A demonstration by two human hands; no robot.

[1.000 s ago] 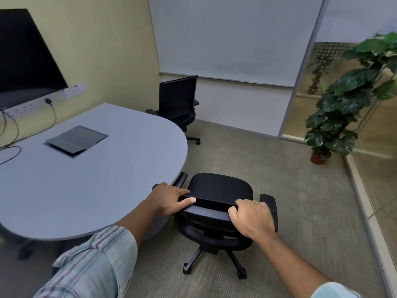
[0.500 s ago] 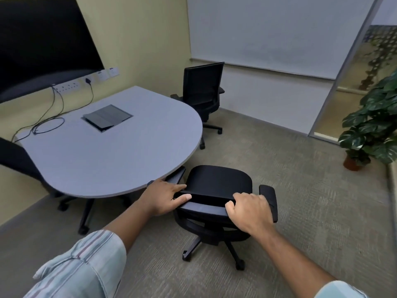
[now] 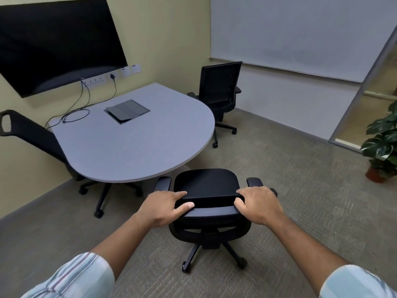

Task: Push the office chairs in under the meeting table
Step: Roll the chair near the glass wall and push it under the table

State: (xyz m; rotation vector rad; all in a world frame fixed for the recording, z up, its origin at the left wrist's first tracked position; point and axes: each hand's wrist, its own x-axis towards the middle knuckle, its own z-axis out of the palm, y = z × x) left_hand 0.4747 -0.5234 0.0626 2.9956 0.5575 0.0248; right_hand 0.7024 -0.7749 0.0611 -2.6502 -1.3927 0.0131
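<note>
A black office chair (image 3: 207,186) stands on the carpet just off the rounded end of the grey meeting table (image 3: 137,145), its seat outside the table edge. My left hand (image 3: 165,206) grips the top of its backrest on the left. My right hand (image 3: 258,204) grips the same backrest top on the right. A second black chair (image 3: 219,91) stands at the table's far side, turned toward it. A third black chair (image 3: 36,136) sits at the left, its base partly under the table.
A large dark screen (image 3: 58,44) hangs on the left wall above sockets and cables. A closed cable box (image 3: 126,111) is set into the tabletop. A potted plant (image 3: 382,147) stands at the right by a glass partition. A whiteboard (image 3: 300,33) covers the far wall.
The view has drawn back and turned left, showing the third chair and more of the screen. The held chair now sits farther out from the table edge. Both hands keep their grip.
</note>
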